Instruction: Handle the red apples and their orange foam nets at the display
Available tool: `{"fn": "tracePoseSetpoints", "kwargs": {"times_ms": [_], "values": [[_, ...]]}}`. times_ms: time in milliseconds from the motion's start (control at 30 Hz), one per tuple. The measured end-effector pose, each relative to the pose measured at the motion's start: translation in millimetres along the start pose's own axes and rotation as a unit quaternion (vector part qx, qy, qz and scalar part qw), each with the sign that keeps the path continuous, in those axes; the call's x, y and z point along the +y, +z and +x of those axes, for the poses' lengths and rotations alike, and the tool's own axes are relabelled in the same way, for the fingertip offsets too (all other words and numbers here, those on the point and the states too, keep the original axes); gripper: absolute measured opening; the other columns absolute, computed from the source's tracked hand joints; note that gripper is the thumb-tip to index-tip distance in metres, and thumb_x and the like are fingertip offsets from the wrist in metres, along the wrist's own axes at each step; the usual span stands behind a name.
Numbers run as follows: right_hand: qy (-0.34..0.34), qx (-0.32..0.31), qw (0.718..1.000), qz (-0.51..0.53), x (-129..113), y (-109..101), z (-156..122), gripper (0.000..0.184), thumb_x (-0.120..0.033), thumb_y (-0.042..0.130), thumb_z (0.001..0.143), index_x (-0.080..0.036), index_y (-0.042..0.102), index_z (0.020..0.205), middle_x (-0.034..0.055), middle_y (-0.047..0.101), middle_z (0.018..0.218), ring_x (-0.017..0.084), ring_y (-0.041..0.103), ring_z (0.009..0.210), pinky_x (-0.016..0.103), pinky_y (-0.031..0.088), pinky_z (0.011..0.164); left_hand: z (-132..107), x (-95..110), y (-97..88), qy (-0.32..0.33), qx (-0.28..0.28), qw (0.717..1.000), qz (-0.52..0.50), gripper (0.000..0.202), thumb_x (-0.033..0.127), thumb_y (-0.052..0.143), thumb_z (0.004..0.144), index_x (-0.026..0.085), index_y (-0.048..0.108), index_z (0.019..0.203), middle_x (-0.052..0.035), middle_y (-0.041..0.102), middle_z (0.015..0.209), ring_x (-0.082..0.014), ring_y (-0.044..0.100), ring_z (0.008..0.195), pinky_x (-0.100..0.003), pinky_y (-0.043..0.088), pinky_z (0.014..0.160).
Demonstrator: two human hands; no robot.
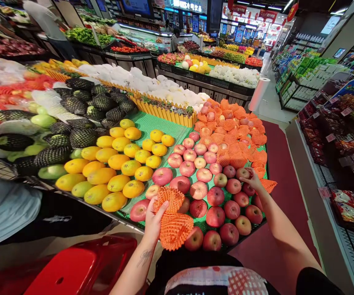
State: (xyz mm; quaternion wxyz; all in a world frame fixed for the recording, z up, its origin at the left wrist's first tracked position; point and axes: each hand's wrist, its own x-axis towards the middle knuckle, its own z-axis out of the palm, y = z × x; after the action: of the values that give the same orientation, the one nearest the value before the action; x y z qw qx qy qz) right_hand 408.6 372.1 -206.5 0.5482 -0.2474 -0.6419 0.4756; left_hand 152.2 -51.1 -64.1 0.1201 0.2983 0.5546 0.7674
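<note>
My left hand [156, 217] is closed on orange foam fruit nets [176, 229], which hang bunched in front of the apples near the stand's front edge. At the right side of the apple rows, the fingers of my right hand [252, 180] are curled round an apple [242, 173] beside the netted fruit. Loose red apples [215, 196] stand in rows on the green mat [164, 163], between my hands and around them. Behind my right hand lies a heap of apples in orange foam nets [232, 127].
Yellow oranges [115, 162] and dark-netted melons [83, 137] lie to the left. A small yellow fence [164, 110] borders white-wrapped fruit [134, 80]. A red stool [69, 266] and a person's blue shirt [7, 209] are at lower left. Shelves [327, 164] line the right side.
</note>
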Motion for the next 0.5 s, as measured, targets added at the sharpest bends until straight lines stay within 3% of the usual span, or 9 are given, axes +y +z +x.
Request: {"fn": "tracePoseSetpoints", "kwargs": {"times_ms": [133,300,400,500], "values": [[-0.008,0.032,0.999,-0.008,-1,-2,-4,0.095,-0.069,0.096,0.055,-0.022,0.061,0.131,0.0175,0.066,0.149,0.036,0.063,0.14,0.054,0.052,0.122,2,-5,4.5,0.013,-0.028,0.999,0.01,0.067,0.059,0.103,0.066,0.018,0.071,0.107,-0.0047,0.077,0.104,-0.0186,0.07,0.089,-0.026,0.057,0.079],[0.009,0.013,0.995,-0.103,-4,-4,-3,0.088,-0.062,0.096,0.054,-0.021,0.069,0.127,0.0108,0.077,0.119,0.037,0.072,0.117,0.062,0.054,0.115,0,-1,12.4,-0.004,-0.044,0.999,-0.007,0.065,0.058,0.103,0.065,0.019,0.069,0.105,-0.0047,0.077,0.103,-0.0202,0.07,0.085,-0.03,0.057,0.079],[-0.005,0.029,0.997,-0.064,-1,1,-2,0.088,-0.063,0.096,0.057,-0.022,0.067,0.13,0.0109,0.076,0.126,0.035,0.071,0.12,0.058,0.056,0.115,0,-1,10.0,-0.007,-0.034,0.999,-0.001,0.069,0.058,0.103,0.063,0.018,0.07,0.108,-0.0069,0.078,0.106,-0.022,0.071,0.088,-0.031,0.058,0.08],[-0.004,0.002,0.999,-0.035,3,4,0,0.094,-0.061,0.097,0.056,-0.022,0.066,0.136,0.0119,0.076,0.134,0.033,0.072,0.124,0.055,0.056,0.117,2,-4,3.5,0.0,-0.022,1.0,-0.001,0.072,0.059,0.104,0.062,0.017,0.07,0.11,-0.0072,0.077,0.107,-0.0214,0.071,0.089,-0.03,0.058,0.081]]}}
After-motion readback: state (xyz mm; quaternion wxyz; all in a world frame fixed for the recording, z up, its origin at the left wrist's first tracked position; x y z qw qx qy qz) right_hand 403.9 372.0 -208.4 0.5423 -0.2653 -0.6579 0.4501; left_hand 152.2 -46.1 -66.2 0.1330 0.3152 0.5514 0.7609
